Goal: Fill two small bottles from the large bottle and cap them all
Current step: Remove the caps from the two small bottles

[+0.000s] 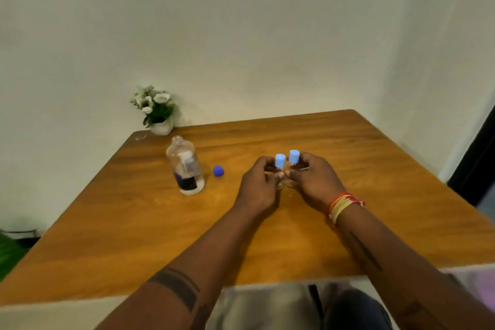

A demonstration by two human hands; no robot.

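Two small clear bottles stand side by side at the table's middle, each with a light blue cap on. My left hand [258, 182] is wrapped around the left small bottle [280, 162]. My right hand [314, 181] grips the right small bottle [294, 158]. Their bodies are mostly hidden by my fingers. The large clear bottle [186, 169] stands upright to the left, uncapped, with a dark label and little liquid visible. Its dark blue cap [218, 171] lies on the table between the large bottle and my left hand.
The wooden table [134, 236] sits in a corner against white walls. A small white pot of artificial flowers [158, 112] stands at the far left corner. My right wrist wears red and yellow threads [341, 205].
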